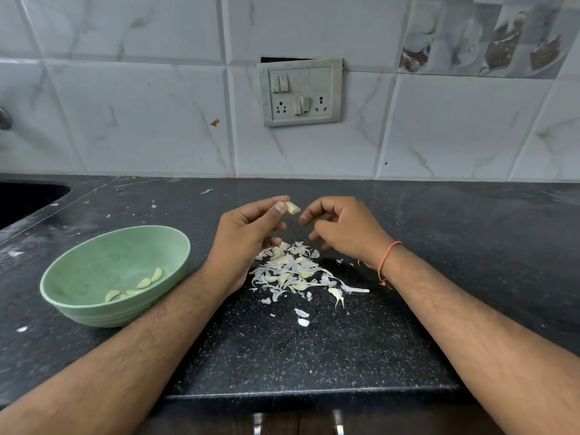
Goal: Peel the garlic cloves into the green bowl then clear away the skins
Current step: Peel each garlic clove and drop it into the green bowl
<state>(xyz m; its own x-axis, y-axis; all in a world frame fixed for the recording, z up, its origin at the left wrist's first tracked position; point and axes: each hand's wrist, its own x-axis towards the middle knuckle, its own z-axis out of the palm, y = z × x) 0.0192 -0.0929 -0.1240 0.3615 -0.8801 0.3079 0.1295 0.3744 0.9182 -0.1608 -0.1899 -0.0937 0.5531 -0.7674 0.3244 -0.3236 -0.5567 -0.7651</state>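
Left hand [248, 227]: raised above the counter [470, 233], thumb and fingertips pinched on a garlic clove [292, 208] with skin partly on it.
Right hand [342, 227]: just right of the clove, fingers curled and loosely parted, not touching it; whether anything sits in the palm cannot be told. An orange thread [386, 262] circles the wrist.
Green bowl [78, 271]: on the counter, left of the left forearm, upright; several peeled cloves [138, 287] lie in its near right side.
Skins [292, 271]: a loose pile on the counter directly below and between both hands, with what look like a few cloves mixed in; stray flakes lie nearer the front edge and toward the sink [22, 199].
Wall: tiled, with a switch plate [299, 92] above the hands.
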